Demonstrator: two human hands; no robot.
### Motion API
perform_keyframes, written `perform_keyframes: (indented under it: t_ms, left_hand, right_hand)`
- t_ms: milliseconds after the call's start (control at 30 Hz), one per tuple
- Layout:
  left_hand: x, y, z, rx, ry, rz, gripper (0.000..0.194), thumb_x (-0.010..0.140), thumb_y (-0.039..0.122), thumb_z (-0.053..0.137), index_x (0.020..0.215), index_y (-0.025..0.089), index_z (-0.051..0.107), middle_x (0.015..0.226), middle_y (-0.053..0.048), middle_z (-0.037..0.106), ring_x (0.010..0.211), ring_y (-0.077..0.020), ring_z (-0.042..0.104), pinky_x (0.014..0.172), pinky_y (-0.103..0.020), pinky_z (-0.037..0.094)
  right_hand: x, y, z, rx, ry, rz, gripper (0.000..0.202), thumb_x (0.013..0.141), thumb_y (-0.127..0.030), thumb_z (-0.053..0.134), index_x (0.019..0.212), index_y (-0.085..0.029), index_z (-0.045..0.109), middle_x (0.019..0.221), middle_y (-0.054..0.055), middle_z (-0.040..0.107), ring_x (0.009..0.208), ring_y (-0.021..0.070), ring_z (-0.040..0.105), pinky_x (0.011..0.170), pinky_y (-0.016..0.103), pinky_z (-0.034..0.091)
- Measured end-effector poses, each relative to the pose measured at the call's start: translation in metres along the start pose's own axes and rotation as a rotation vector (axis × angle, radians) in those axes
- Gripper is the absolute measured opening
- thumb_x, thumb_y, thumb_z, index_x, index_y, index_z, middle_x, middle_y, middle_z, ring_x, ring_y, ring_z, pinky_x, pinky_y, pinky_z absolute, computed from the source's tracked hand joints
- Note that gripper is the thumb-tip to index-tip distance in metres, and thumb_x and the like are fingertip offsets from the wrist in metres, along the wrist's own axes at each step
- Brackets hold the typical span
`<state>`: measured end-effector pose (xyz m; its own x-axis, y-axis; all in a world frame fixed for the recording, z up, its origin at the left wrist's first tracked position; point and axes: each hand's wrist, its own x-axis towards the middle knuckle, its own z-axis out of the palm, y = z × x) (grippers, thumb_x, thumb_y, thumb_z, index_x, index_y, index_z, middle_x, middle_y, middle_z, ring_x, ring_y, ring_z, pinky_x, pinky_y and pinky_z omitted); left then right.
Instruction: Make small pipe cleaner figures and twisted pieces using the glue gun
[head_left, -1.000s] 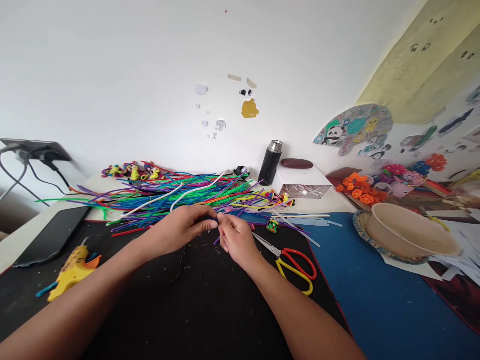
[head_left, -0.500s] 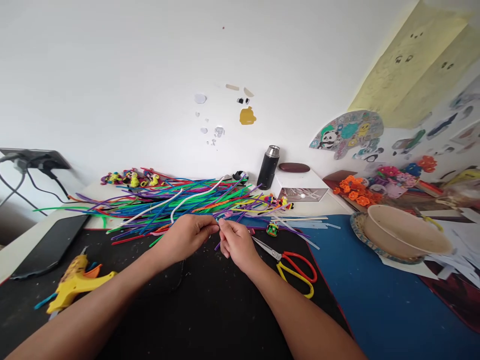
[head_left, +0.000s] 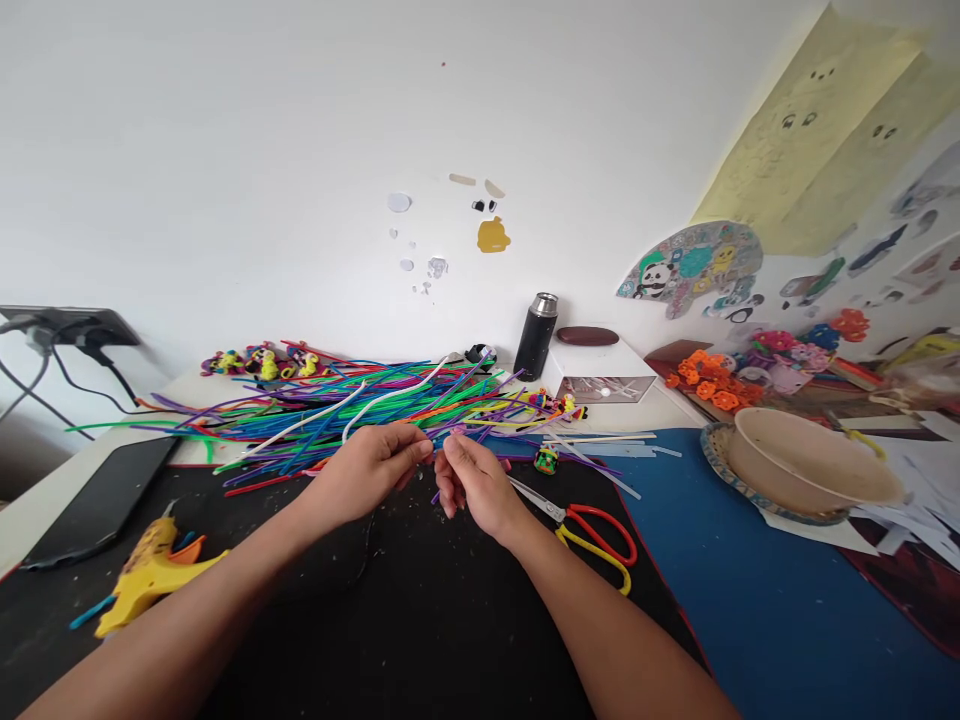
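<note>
My left hand (head_left: pixel 379 465) is closed in a pinch, thumb against the forefinger. Close beside it, thumb and forefinger of my right hand (head_left: pixel 480 480) are also pinched, with the other fingers curled below. A short bit of blue pipe cleaner (head_left: pixel 436 442) shows between the two sets of fingertips; most of it is hidden by the fingers. Just behind the hands spreads a heap of coloured pipe cleaners (head_left: pixel 405 392). Scissors (head_left: pixel 559 512) with red and yellow handles lie right of my right hand, and a small green and black figure (head_left: pixel 547 460) sits beyond them.
A yellow glue gun (head_left: pixel 146 580) and a dark phone-like slab (head_left: pixel 101 500) lie at left. At the back stand a black flask (head_left: pixel 536 337) and a white box (head_left: pixel 607 375). Farther right are a beige bowl (head_left: pixel 814 465) and orange flower-like pieces (head_left: pixel 705 378).
My fingertips have moved slightly apart, the left hand shifting a little left and the right a little right. The view has tilted slightly.
</note>
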<state>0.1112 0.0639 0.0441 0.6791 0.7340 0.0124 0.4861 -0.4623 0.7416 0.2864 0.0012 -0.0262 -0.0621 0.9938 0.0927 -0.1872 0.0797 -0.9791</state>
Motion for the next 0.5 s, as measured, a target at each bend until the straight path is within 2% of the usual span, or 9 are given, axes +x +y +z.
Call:
perform_keyframes:
  t_ms: [100, 267, 500]
  left_hand:
    - [0.0, 0.001, 0.002, 0.032, -0.016, 0.001, 0.049, 0.099, 0.061, 0.045, 0.074, 0.021, 0.057, 0.061, 0.003, 0.053, 0.056, -0.0156, 0.047, 0.056, -0.028, 0.035]
    - [0.0, 0.001, 0.009, 0.042, -0.041, 0.028, 0.045, 0.1, 0.055, 0.046, 0.074, 0.021, 0.057, 0.062, 0.003, 0.049, 0.057, -0.0149, 0.043, 0.055, -0.027, 0.032]
    - [0.001, -0.005, 0.015, -0.111, -0.111, 0.009, 0.046, 0.101, 0.06, 0.047, 0.081, 0.02, 0.06, 0.062, 0.004, 0.046, 0.057, -0.014, 0.04, 0.053, -0.026, 0.032]
  right_hand:
    - [0.0, 0.004, 0.0, 0.001, 0.002, -0.024, 0.055, 0.097, -0.073, 0.056, 0.079, -0.021, 0.052, 0.053, -0.01, 0.044, 0.04, 0.0097, 0.049, 0.045, 0.023, 0.039]
    - [0.0, 0.011, 0.001, -0.12, 0.055, -0.066, 0.055, 0.102, -0.067, 0.053, 0.071, -0.022, 0.046, 0.051, -0.01, 0.037, 0.038, 0.0088, 0.044, 0.043, 0.023, 0.035]
    - [-0.001, 0.017, 0.004, -0.173, 0.166, -0.054, 0.058, 0.097, -0.076, 0.051, 0.074, -0.023, 0.05, 0.052, -0.008, 0.038, 0.04, 0.0095, 0.037, 0.041, 0.024, 0.029]
